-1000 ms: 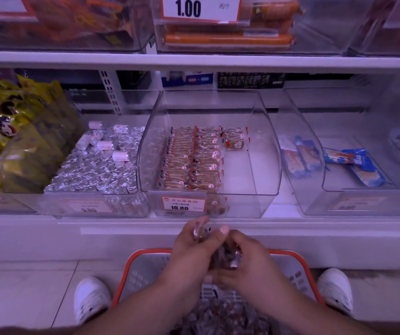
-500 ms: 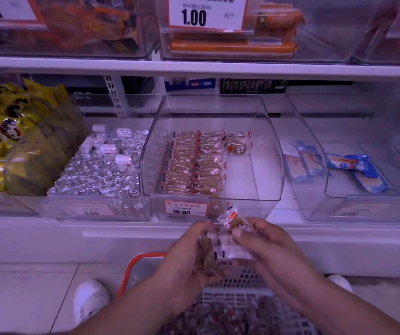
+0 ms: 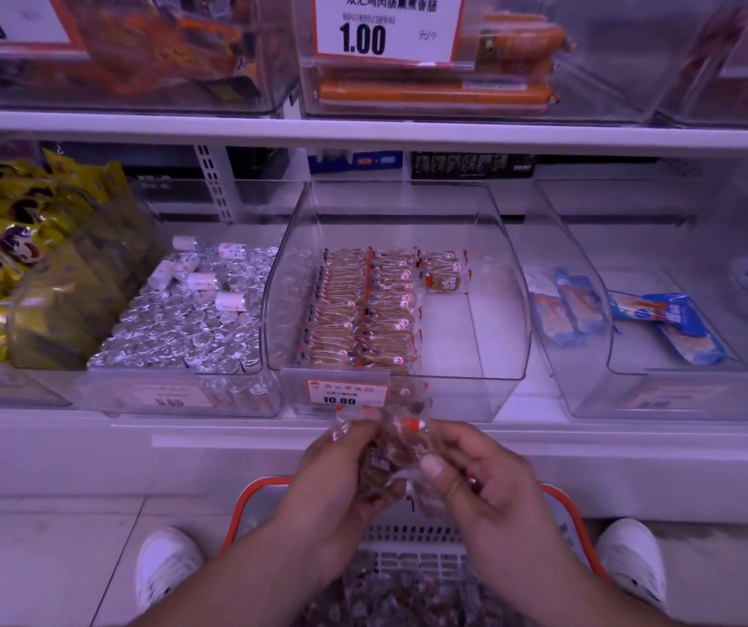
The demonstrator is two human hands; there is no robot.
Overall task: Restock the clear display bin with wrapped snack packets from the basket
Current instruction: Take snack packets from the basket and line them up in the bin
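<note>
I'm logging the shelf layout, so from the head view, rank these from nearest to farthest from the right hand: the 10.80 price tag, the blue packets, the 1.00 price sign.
From the right hand:
1. 10.80 price tag, just above and left, on the clear display bin front.
2. Blue packets, up and right, in the next bin.
3. 1.00 price sign, on the upper shelf.

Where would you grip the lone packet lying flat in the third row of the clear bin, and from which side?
Pinch the lone packet by its two long side edges, coming from above and the front. It lies flat with bare bin floor in front and to its right, while the packed rows crowd its left side, so sliding in from there looks awkward.
</note>
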